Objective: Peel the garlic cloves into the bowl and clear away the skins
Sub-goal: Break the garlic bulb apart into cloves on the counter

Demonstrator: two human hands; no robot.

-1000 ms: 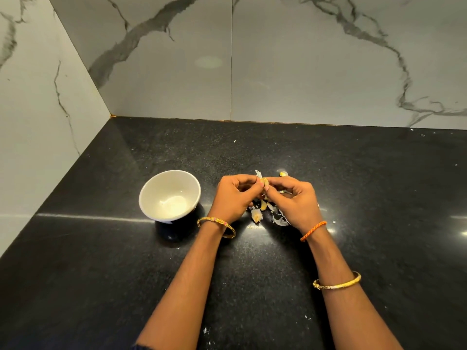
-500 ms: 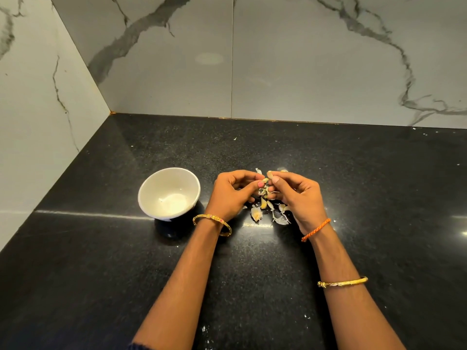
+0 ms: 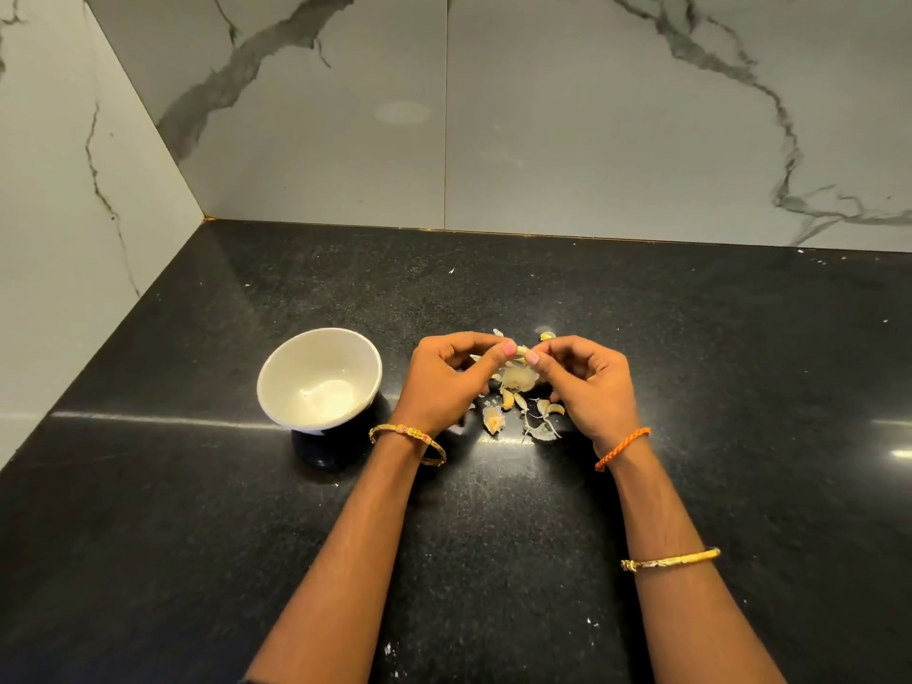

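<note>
Head view: both hands pinch a garlic clove (image 3: 521, 350) above the desk (image 3: 740, 387).
Left hand (image 3: 446, 382) and right hand (image 3: 587, 382) meet fingertip to fingertip, right of the white bowl (image 3: 281, 382); loose skins (image 3: 518, 402) lie beneath them.

White bowl (image 3: 320, 382) upright, left of garlic cloves and skins (image 3: 518, 402) scattered on counter.

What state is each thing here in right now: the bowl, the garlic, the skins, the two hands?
Bowl: upright, looks empty.
Garlic clove: pinched between both hands' fingertips, above the counter.
Skins: loose on the counter, beneath the hands.
Left hand: curled, pinching the clove.
Right hand: curled, pinching the clove.
</note>
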